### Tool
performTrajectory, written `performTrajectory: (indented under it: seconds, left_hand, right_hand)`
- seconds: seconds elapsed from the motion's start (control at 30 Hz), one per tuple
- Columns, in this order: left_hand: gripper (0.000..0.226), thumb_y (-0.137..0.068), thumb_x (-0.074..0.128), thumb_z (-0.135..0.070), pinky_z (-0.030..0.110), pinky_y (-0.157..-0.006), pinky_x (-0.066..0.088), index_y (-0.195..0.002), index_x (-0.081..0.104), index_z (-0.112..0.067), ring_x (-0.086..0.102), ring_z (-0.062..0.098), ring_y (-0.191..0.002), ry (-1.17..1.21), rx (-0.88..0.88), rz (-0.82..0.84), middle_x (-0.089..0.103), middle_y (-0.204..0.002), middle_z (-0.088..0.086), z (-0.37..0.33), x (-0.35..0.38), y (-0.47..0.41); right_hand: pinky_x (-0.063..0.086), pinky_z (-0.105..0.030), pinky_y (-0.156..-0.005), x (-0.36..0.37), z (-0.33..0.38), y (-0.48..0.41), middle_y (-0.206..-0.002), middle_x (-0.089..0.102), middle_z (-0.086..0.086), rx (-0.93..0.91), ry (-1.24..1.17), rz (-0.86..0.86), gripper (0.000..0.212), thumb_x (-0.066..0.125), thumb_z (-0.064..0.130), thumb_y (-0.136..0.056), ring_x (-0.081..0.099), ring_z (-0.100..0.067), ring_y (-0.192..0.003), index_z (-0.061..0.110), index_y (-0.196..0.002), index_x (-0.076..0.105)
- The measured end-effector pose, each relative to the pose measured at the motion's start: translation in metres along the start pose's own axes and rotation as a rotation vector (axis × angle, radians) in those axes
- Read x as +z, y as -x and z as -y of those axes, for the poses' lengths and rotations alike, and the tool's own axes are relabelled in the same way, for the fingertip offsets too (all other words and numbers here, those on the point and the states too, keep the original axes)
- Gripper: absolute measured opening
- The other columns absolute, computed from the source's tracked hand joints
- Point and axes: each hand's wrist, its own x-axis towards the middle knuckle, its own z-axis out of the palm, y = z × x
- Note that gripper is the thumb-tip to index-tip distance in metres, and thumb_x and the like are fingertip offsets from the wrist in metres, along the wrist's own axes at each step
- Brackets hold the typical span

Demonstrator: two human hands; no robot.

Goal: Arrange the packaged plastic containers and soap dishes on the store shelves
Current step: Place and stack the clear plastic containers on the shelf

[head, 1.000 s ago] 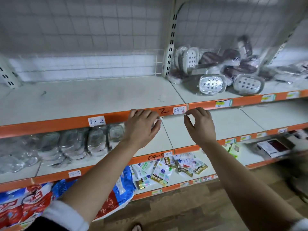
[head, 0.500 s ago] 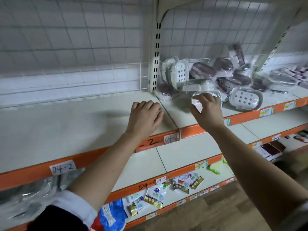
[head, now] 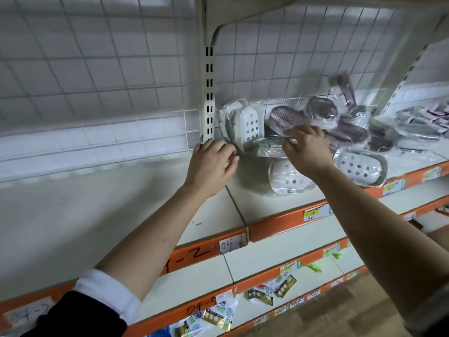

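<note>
Light dim, cool, flat; source out of view. Soft shadow on the shelf [head: 97, 215], left of the white soap dish [head: 289, 177]. Small glints on the wrap of the clear soap dish [head: 264, 145]. Wire grid [head: 97, 69] lines bow toward the frame edges. Left hand [head: 211, 166] fingers [head: 230, 156] motion-blurred; right edge soft.

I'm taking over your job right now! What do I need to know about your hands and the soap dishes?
Left hand: fingers curled at the left edge of the clear wrapped dish; grip unclear.
Right hand: holds that dish's right end.
Other soap dishes lie jumbled on the shelf, right bay.
Done: nothing lined up yet.
Left: straighten them all.
</note>
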Motion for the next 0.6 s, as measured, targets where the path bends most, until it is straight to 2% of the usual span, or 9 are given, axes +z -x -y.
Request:
performTrajectory:
  seconds: [0.07,0.1,0.2,0.3,0.4,0.47,0.53,0.6]
  left_hand:
    - [0.020,-0.094,0.053,-0.027,0.039,-0.082,0.043,-0.100,0.066,-0.012,0.056,0.028,-0.096,0.002,-0.007,-0.021,0.063,-0.101,0.005,-0.005,0.002,-0.017]
    - [0.022,-0.094,0.053,-0.026,0.040,-0.084,0.044,-0.103,0.066,-0.011,0.056,0.028,-0.098,-0.001,-0.004,-0.027,0.063,-0.104,0.006,-0.007,0.002,-0.026]
    - [0.029,-0.095,0.052,-0.025,0.044,-0.092,0.044,-0.115,0.064,-0.007,0.054,0.031,-0.108,-0.018,-0.005,-0.030,0.062,-0.116,0.010,-0.015,0.005,-0.054]
    - [0.033,-0.096,0.052,-0.025,0.042,-0.097,0.041,-0.123,0.061,-0.007,0.051,0.031,-0.115,-0.029,-0.040,-0.038,0.058,-0.124,0.010,-0.019,0.007,-0.078]
    - [0.037,-0.098,0.049,-0.025,0.039,-0.100,0.038,-0.129,0.057,-0.007,0.049,0.030,-0.118,-0.041,-0.062,-0.036,0.056,-0.127,0.011,-0.020,0.011,-0.096]
    - [0.038,-0.098,0.048,-0.026,0.040,-0.102,0.038,-0.131,0.055,-0.007,0.048,0.030,-0.120,-0.047,-0.083,-0.018,0.055,-0.129,0.012,-0.020,0.015,-0.107]
    - [0.041,-0.099,0.047,-0.027,0.039,-0.105,0.036,-0.135,0.052,-0.007,0.046,0.031,-0.125,-0.042,-0.119,0.004,0.053,-0.134,0.013,-0.019,0.019,-0.114]
    - [0.044,-0.101,0.044,-0.028,0.038,-0.107,0.033,-0.140,0.047,-0.007,0.043,0.032,-0.129,-0.044,-0.149,0.031,0.050,-0.140,0.013,-0.019,0.024,-0.121]
  right_hand:
    - [0.053,-0.046,-0.085,-0.002,-0.006,-0.005,-0.112,0.070,-0.012,-0.034,-0.086,0.098,0.030,0.054,0.024,-0.089,0.063,-0.036,-0.099,0.017,-0.113,0.070]
    - [0.054,-0.044,-0.083,-0.004,-0.009,-0.007,-0.112,0.070,-0.012,-0.038,-0.111,0.109,0.032,0.056,0.024,-0.088,0.064,-0.036,-0.099,0.018,-0.116,0.070]
    - [0.051,-0.034,-0.087,-0.006,-0.023,-0.014,-0.114,0.070,-0.012,-0.062,-0.188,0.093,0.034,0.064,0.021,-0.084,0.063,-0.032,-0.105,0.015,-0.116,0.070]
    - [0.043,-0.023,-0.083,-0.003,-0.041,-0.019,-0.110,0.071,0.001,-0.024,-0.359,0.177,0.025,0.068,0.021,-0.086,0.063,-0.016,-0.099,0.020,-0.110,0.073]
    - [0.048,-0.023,-0.086,-0.002,-0.054,-0.019,-0.111,0.067,0.009,0.039,-0.568,0.269,0.024,0.066,0.022,-0.090,0.062,-0.009,-0.100,0.026,-0.113,0.071]
    - [0.052,-0.021,-0.084,0.000,-0.061,-0.019,-0.107,0.067,0.011,0.022,-0.620,0.253,0.024,0.068,0.023,-0.089,0.063,0.004,-0.089,0.026,-0.113,0.071]
    - [0.045,-0.006,-0.070,0.004,-0.065,-0.019,-0.103,0.063,0.010,-0.002,-0.621,0.173,0.023,0.072,0.025,-0.087,0.059,0.015,-0.077,0.024,-0.110,0.073]
    - [0.038,-0.004,-0.068,0.007,-0.068,-0.018,-0.100,0.060,0.007,-0.021,-0.611,0.048,0.023,0.074,0.025,-0.086,0.055,0.012,-0.074,0.021,-0.108,0.074]
